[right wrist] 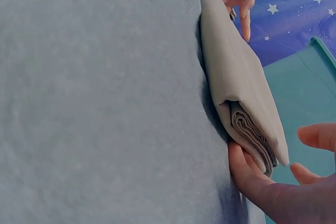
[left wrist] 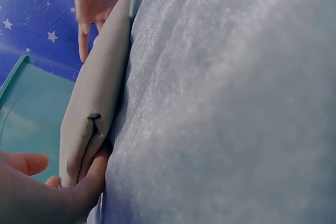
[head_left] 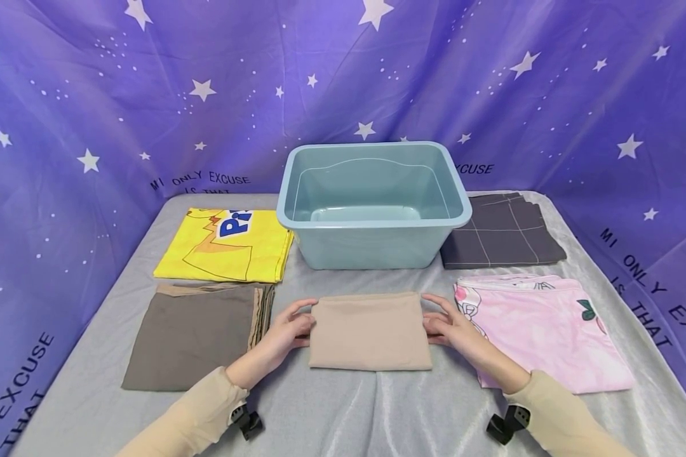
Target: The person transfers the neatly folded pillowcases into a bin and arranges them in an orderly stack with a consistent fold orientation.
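A beige folded cloth (head_left: 370,331) lies flat on the grey-covered table, its layered edges visible in the right wrist view. My left hand (head_left: 290,330) is at the cloth's left side, fingers loosely bent. In the left wrist view, one digit (left wrist: 96,174) of it touches the cloth's lower edge beside the table. At the opposite side is my right hand (head_left: 450,327), its fingertips right at the cloth's edge. The right wrist view shows one digit (right wrist: 242,169) against the underside of the folds, with other fingers spread apart from the cloth.
A blue-green plastic tub (head_left: 374,244) stands behind the beige cloth. Left of it are a yellow printed cloth (head_left: 223,244) and a brown folded cloth (head_left: 191,339). At right lie a dark checked cloth (head_left: 500,231) and a pink printed cloth (head_left: 543,336). A purple starry curtain (head_left: 343,76) hangs behind.
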Tool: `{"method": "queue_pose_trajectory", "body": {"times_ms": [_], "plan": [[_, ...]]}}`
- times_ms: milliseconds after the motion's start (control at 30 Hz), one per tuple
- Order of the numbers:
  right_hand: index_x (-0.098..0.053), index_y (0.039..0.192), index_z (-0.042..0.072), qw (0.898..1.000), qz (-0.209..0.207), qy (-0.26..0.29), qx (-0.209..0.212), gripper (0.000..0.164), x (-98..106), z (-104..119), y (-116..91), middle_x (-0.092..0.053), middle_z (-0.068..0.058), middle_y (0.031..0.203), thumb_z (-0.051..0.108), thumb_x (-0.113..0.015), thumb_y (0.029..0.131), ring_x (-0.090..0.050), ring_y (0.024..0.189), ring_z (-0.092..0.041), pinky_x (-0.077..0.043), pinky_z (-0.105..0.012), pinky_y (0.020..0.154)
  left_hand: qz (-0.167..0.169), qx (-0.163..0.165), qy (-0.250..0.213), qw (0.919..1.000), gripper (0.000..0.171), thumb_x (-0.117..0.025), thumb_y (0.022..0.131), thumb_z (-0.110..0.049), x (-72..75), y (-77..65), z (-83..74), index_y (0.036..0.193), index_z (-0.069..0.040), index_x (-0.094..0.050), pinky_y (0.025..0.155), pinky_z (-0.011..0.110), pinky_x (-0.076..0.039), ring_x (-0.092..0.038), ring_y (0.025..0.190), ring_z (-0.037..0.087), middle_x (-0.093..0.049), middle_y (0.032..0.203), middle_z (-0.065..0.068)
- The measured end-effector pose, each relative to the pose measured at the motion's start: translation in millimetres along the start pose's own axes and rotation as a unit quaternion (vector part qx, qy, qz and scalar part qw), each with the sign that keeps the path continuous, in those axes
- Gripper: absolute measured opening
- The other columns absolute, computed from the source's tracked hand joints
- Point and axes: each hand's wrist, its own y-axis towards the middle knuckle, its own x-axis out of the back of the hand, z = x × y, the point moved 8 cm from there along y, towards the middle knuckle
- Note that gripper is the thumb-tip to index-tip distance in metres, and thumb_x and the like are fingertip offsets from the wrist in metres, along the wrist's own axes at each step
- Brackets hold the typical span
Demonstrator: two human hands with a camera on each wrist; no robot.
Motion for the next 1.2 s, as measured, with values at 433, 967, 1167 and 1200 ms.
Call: {"method": "queue_pose_trajectory", "body": {"times_ms": [433,967,1167,1200], "plan": [[-0.02,0.138,0.0,1.0,0.025,0.015,-0.008,0.062,-3,-4,3,-0.047,-0.026,0.117,0.007,-0.053,0.087,-0.057,0.093,-0.016,-0.049,-0.035,0.077,-0.002,0.013,0.019,0.9997,0.052,-0.055,0.083,-0.001,-4.9,1.0,1.2,0.131,-0.011,-0.038,0.063,0.03,-0.047,-0.058,0.075,0.015,-0.056,0.104,0.011],[-0.021,0.137,-0.003,1.0,0.024,0.013,-0.007,0.066,0,6,4,-0.049,-0.021,0.116,0.001,-0.056,0.082,-0.06,0.089,-0.016,-0.05,-0.036,0.075,-0.01,0.0,0.023,0.9997,0.054,-0.057,0.079,0.005,-7.4,-1.6,-9.9,0.129,-0.009,-0.041,0.061,0.031,-0.049,-0.059,0.074,0.016,-0.054,0.111,0.014],[-0.023,0.137,-0.002,1.0,0.014,0.007,-0.002,0.065,2,11,5,-0.05,-0.019,0.114,-0.001,-0.056,0.081,-0.06,0.088,-0.016,-0.05,-0.037,0.075,-0.006,-0.01,0.022,0.9997,0.054,-0.057,0.079,0.006,-8.2,-3.8,-18.5,0.128,-0.009,-0.041,0.06,0.03,-0.049,-0.059,0.071,0.015,-0.055,0.107,0.012],[-0.024,0.137,-0.001,1.0,0.012,0.005,-0.003,0.065,3,12,5,-0.05,-0.019,0.114,-0.001,-0.056,0.081,-0.06,0.088,-0.016,-0.05,-0.037,0.074,-0.005,-0.011,0.022,0.9997,0.054,-0.058,0.079,0.005,-8.4,-4.1,-19.7,0.129,-0.009,-0.041,0.06,0.03,-0.049,-0.059,0.07,0.015,-0.055,0.107,0.012]]}}
